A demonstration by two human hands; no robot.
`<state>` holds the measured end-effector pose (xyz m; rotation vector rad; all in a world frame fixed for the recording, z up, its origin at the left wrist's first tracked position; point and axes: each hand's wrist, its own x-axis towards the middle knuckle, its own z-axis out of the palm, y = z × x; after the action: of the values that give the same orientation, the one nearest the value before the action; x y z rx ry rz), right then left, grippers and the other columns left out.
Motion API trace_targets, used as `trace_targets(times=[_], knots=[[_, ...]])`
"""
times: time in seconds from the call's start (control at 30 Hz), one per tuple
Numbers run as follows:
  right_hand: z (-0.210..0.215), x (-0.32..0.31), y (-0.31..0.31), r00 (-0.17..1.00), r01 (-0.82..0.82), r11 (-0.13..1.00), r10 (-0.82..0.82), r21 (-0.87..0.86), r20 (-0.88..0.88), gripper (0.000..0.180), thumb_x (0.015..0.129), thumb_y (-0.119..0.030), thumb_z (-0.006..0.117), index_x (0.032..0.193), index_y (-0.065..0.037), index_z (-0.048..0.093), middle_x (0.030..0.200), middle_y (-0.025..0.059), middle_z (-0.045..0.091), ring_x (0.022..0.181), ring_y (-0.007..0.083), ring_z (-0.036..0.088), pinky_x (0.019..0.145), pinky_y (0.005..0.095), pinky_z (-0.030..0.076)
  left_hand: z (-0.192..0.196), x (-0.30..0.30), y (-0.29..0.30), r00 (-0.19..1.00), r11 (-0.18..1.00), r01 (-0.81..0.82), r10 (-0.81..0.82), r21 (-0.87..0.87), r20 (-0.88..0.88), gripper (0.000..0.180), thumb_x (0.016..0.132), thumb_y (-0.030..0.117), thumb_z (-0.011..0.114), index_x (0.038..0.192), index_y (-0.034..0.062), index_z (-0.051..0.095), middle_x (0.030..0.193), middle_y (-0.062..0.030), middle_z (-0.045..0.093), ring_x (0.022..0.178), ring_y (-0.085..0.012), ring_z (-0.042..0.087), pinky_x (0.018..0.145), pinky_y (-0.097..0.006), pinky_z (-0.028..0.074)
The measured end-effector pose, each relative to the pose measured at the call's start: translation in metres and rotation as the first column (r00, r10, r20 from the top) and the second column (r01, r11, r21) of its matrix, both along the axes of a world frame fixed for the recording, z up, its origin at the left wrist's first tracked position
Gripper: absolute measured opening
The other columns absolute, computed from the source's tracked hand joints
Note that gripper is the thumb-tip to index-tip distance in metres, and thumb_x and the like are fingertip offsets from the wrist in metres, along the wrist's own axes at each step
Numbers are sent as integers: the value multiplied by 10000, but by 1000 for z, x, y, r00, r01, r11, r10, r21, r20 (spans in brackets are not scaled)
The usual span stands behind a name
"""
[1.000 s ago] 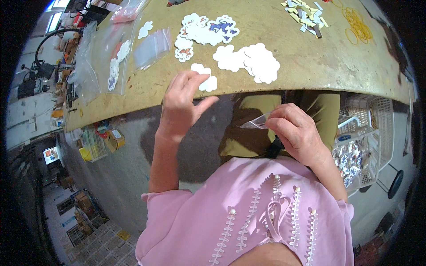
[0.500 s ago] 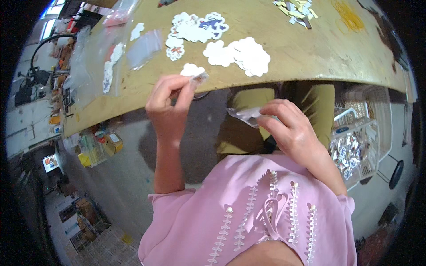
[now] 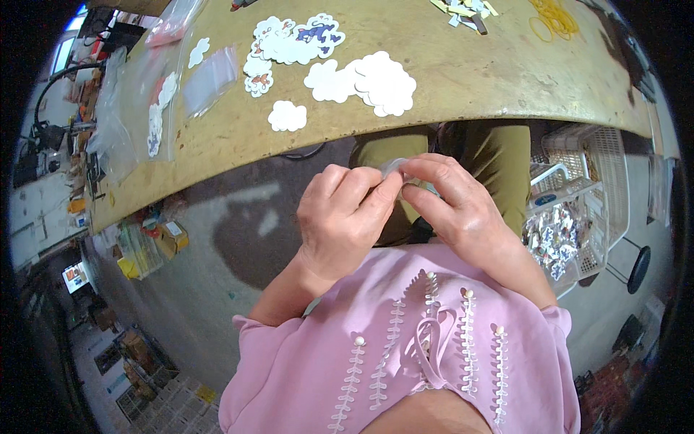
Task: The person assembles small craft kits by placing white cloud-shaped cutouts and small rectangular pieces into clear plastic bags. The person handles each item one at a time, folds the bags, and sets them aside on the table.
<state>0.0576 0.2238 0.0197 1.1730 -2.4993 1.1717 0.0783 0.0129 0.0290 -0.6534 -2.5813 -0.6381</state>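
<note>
My left hand [image 3: 350, 210] and my right hand [image 3: 459, 195] meet above my lap, just off the table's near edge. Between their fingertips is a small clear plastic bag [image 3: 394, 166], which my right thumb and fingers pinch. The left fingers are closed against the bag's end; what they grip is hidden. On the table beyond lie a single white cloud-shaped cutout [image 3: 288, 116], a fanned pile of white cutouts [image 3: 387, 85] and a heap of cutouts with printed figures [image 3: 300, 40]. To their left is a stack of clear bags [image 3: 210, 82].
The table [image 3: 477, 79] has yellow rubber bands [image 3: 553, 19] and small paper strips [image 3: 466, 11] at its far side. Large plastic sheets [image 3: 119, 123] lie at the left. A white basket [image 3: 614, 188] with filled packets [image 3: 555, 235] stands to my right.
My left hand has come down and right from over the table edge, carrying a small shiny piece, to meet my right hand at the bag. The view has shifted slightly.
</note>
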Motion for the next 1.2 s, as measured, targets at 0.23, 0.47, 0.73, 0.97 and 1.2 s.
trace_targets(times=[0.23,0.47,0.73,0.97,1.2], knots=[[-12,3,10,999,45,998,-45,40,-17,238,809,-108,699,999,30,663,1248,178,660,1186,354,673,954,430,595,2,-3,-16,988,977,15,-48,214,145,287,827,-75,772,1072,75,793,981,-80,708,861,-257,691,773,-384,566],[-9,-1,19,996,71,997,-69,28,-59,288,767,-95,695,1042,-11,722,1046,127,675,1007,319,682,822,436,559,21,-79,-62,982,958,-110,63,266,179,158,944,-29,730,1089,32,748,935,-84,709,825,-183,674,730,-317,538],[-17,7,29,991,134,991,-133,24,-25,312,736,-20,715,1048,-15,718,998,122,675,895,314,673,756,424,551,-17,-264,-144,950,946,-313,311,80,37,288,954,152,755,1222,51,727,1019,-123,736,876,-221,724,805,-369,573],[-14,8,42,981,190,982,-190,21,33,262,779,-24,715,1041,-17,722,979,120,657,869,316,661,747,420,545,-35,-312,-162,924,918,-353,373,-183,89,246,949,248,762,1135,90,729,1111,-179,757,1057,-399,719,913,-504,559],[-11,-7,43,975,223,975,-223,-1,-26,241,817,-36,704,1056,-4,694,1108,169,651,1007,351,676,860,435,565,18,-201,-79,825,790,-301,-65,535,561,251,966,69,768,1208,25,720,1057,-2,700,849,-75,649,734,-229,533]])
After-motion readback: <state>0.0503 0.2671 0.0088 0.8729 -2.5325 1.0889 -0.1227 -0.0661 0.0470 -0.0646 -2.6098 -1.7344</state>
